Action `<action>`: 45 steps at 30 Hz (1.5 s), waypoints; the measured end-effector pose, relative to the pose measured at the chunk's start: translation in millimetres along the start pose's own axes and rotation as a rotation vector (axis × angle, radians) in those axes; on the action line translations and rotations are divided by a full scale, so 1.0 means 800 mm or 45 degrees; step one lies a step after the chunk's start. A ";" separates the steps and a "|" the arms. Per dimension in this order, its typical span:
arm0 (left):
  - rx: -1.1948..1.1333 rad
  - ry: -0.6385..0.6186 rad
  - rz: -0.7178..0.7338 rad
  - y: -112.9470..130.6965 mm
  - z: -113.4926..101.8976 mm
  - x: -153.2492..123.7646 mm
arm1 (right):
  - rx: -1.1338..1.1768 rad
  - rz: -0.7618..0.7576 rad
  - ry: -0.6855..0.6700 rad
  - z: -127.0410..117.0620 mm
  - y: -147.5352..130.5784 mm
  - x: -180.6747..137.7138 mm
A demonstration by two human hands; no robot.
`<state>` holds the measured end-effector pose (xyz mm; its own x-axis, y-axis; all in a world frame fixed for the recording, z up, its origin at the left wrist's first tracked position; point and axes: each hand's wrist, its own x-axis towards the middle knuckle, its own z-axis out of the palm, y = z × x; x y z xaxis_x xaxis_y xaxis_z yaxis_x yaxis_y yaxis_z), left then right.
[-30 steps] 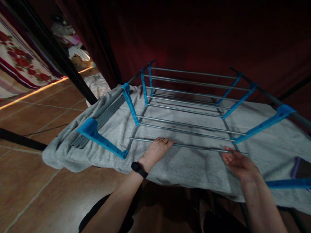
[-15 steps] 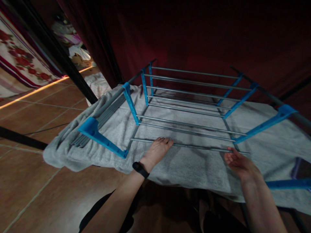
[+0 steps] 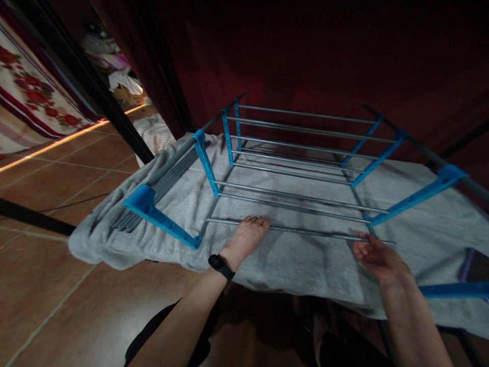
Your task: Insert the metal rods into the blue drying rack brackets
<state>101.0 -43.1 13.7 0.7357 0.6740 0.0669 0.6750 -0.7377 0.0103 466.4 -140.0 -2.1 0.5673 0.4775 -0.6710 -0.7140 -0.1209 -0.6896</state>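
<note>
A thin grey metal rod (image 3: 305,232) lies crosswise in front of me, and both my hands grip it. My left hand (image 3: 250,234), with a black band on its wrist, is wrapped over the rod left of its middle. Near the right end, my right hand (image 3: 372,252) holds it from below, thumb on top. Behind it stands a partly assembled rack (image 3: 298,168) of metal rods and blue plastic brackets. The rod's left end lies near the lower frame tube, clear of the front left blue bracket (image 3: 164,219); whether it touches the tube I cannot tell.
The rack rests on a grey blanket (image 3: 305,267). Several loose rods (image 3: 168,186) lie at the left. A separate blue bracket (image 3: 454,290) and a dark flat object (image 3: 473,265) are at the right edge. Dark posts (image 3: 126,132) and a tiled floor (image 3: 57,285) flank the left.
The rod has shifted very slightly to the right. Both hands keep their hold, and the left has moved a touch leftward along it.
</note>
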 end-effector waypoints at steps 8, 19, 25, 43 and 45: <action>-0.013 -0.025 -0.015 0.001 0.000 0.001 | 0.000 -0.058 -0.027 -0.004 0.005 0.005; -0.028 -0.052 0.008 0.000 -0.002 0.001 | 0.062 0.002 -0.010 0.000 0.000 -0.002; -0.034 -0.042 0.006 0.001 -0.004 0.000 | 0.075 0.028 0.016 0.002 -0.002 -0.005; -0.038 -0.063 0.026 0.000 0.000 0.001 | -0.045 -0.059 -0.055 -0.001 0.005 -0.002; -0.054 -0.072 0.020 0.001 -0.004 0.000 | -0.034 -0.048 -0.041 -0.002 0.005 0.000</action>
<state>101.3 -43.4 16.8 0.7489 0.6626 0.0108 0.6613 -0.7483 0.0523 464.3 -141.9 -5.2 0.5798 0.5096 -0.6357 -0.6811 -0.1250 -0.7214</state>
